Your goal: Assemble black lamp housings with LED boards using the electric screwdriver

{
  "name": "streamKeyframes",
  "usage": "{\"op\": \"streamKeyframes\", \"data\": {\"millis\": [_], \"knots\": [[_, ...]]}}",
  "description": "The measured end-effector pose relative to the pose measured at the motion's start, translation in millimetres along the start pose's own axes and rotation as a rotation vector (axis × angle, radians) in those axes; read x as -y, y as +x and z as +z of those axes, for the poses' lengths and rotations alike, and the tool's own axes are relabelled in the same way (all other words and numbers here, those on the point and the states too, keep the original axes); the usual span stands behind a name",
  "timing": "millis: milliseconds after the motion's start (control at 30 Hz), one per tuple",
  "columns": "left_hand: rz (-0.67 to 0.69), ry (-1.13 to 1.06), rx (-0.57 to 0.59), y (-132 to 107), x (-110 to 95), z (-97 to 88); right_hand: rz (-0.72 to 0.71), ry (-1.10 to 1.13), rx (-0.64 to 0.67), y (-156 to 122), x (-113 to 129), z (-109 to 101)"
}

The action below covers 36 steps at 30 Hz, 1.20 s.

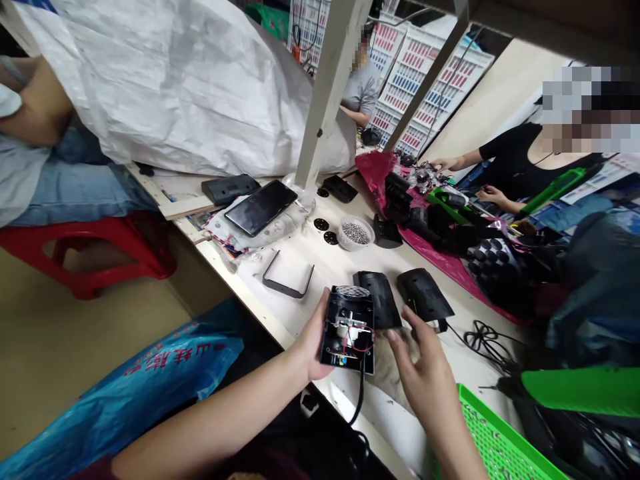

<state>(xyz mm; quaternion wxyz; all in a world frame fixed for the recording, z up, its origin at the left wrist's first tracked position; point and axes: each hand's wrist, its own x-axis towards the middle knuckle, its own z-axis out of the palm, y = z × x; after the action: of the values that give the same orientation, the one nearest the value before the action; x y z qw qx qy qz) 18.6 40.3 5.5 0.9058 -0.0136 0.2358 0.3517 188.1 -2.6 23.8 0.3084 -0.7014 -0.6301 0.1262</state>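
Observation:
My left hand (317,340) grips the left side of an open black plastic housing (330,357). Inside it are a white part (346,331), thin red wires and a round metal mesh at the top. A black cable (361,393) hangs from its lower end. To the right, my right hand (423,357) is held apart from the housing with fingers spread and nothing in them. Just beyond the hands lie two black curved covers, one behind the housing (383,300) and another black cover (425,293) further right.
A bowl of small metal balls (356,233), a phone (261,207) and a black U-shaped bracket (286,287) lie on the table. A green basket (500,433) stands at the lower right, near coiled cable (487,340). A post (327,100) rises behind. Co-workers sit opposite and at left.

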Motion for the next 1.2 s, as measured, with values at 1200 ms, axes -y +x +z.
{"op": "streamKeyframes", "data": {"millis": [1200], "knots": [[0.072,0.185,-0.194,5,15,13.3,0.313,0.462,-0.036,-53,5,28]]}}
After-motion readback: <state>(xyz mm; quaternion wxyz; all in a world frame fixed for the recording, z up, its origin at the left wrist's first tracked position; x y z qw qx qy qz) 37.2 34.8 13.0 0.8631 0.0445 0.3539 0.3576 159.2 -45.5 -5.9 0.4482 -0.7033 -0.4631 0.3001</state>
